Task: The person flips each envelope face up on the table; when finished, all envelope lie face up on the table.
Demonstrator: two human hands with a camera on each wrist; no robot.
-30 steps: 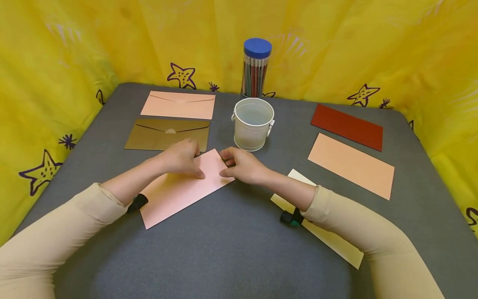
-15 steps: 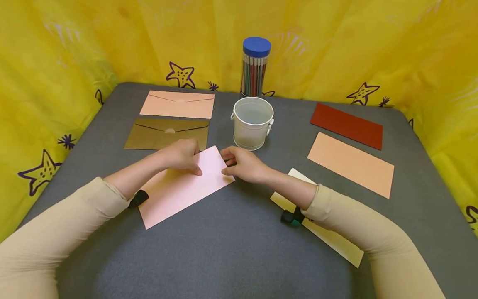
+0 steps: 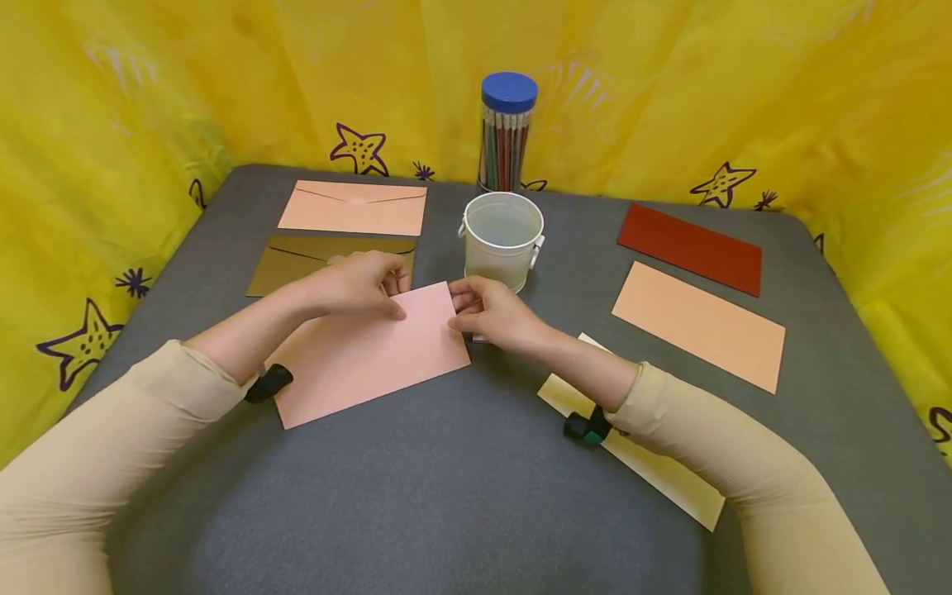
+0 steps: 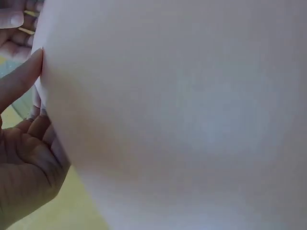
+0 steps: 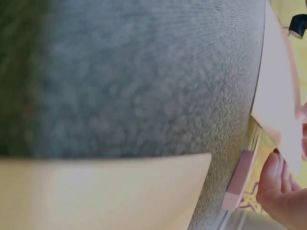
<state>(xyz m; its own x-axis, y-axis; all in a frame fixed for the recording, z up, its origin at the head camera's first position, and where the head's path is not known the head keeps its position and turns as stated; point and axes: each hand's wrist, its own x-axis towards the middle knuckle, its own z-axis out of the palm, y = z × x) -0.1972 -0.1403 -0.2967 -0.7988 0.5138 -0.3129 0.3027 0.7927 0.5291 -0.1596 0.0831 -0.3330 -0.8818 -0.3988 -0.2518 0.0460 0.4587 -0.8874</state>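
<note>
A pink envelope [image 3: 372, 351] is tilted up off the grey table in the head view, its far long edge raised. My left hand [image 3: 360, 285] grips that far edge, thumb on the near face and fingers behind. At the right short edge, my right hand [image 3: 502, 314] pinches the envelope near its upper corner. The left wrist view is mostly filled by the envelope [image 4: 182, 115], with the left hand [image 4: 29, 167] at its edge. A pink block with a pale end [image 5: 237, 182] lies near the right hand [image 5: 283, 196] in the right wrist view, mostly hidden in the head view.
A white bucket [image 3: 502, 260] stands just beyond the hands, a blue-lidded tube of pencils [image 3: 506, 136] behind it. Peach [image 3: 353, 208] and gold [image 3: 286, 268] envelopes lie back left. Red [image 3: 692, 248], peach [image 3: 699, 326] and pale yellow [image 3: 662, 483] envelopes lie right, the last under the right forearm.
Both hands have moved slightly away from me and lifted the pink envelope's far edge. Its near-left corner has shifted back, and a bit of the pink block now shows beneath the right hand.
</note>
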